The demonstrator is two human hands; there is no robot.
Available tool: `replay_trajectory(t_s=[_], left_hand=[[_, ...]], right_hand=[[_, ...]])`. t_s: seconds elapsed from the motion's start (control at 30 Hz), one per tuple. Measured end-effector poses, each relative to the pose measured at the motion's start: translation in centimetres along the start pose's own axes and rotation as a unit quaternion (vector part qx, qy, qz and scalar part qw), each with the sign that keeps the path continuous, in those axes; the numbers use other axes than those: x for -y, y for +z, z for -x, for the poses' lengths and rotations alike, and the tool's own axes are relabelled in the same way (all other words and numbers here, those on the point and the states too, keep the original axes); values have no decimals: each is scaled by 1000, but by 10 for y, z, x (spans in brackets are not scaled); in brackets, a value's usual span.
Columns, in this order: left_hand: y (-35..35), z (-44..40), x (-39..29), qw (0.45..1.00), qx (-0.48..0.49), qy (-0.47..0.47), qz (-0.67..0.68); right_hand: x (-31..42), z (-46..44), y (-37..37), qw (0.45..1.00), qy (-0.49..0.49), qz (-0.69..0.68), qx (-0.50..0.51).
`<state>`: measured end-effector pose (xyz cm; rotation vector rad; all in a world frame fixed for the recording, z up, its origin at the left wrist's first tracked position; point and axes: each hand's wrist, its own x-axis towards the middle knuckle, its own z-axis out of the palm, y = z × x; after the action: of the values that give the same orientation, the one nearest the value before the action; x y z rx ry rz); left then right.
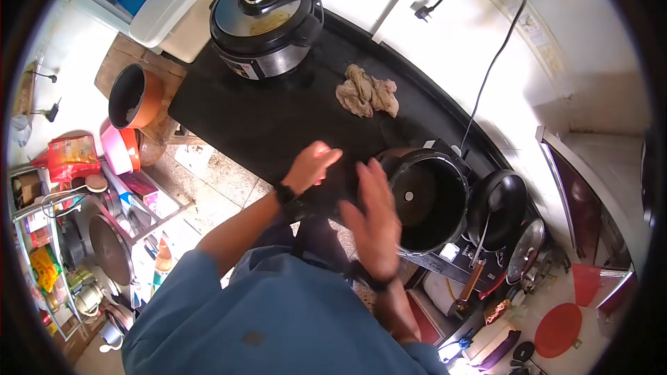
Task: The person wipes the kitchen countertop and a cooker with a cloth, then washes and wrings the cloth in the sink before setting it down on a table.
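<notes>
Holds the right hand with grip apart and empty, near the open black pot right of centre. Extends the left hand over the table, centre; cannot tell its grip. Beyond, shows crumpled cloth, then lidded cooker, upper left.

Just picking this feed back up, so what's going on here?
Both hands look empty near the black counter. The right hand is open beside the uncovered black pot; the left hand is farther left. A crumpled cloth lies on the counter, with a lidded cooker beyond it to the left.
</notes>
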<state>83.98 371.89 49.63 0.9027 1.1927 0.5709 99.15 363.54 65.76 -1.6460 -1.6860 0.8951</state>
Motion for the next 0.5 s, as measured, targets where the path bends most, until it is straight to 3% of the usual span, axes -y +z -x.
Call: replay_trajectory(t_s=[0.07,0.13,0.27,0.33,0.4,0.5], left_hand=[[-39,17,26,997,-35,-36,64],[-75,40,48,984,-117,-86,108],[-144,97,93,955,-220,-100,170],[-172,123,111,939,-268,-122,179],[-190,142,128,913,-314,-138,222],[-208,152,153,910,-321,-142,222]], right_hand=[[-20,-57,64,995,-56,68,-51],[-64,-120,114,981,-31,153,-116],[-139,-226,144,931,252,230,-133],[-173,-251,154,919,279,260,-96],[-193,-245,173,904,243,336,-102],[-205,-235,177,945,48,281,-160]])
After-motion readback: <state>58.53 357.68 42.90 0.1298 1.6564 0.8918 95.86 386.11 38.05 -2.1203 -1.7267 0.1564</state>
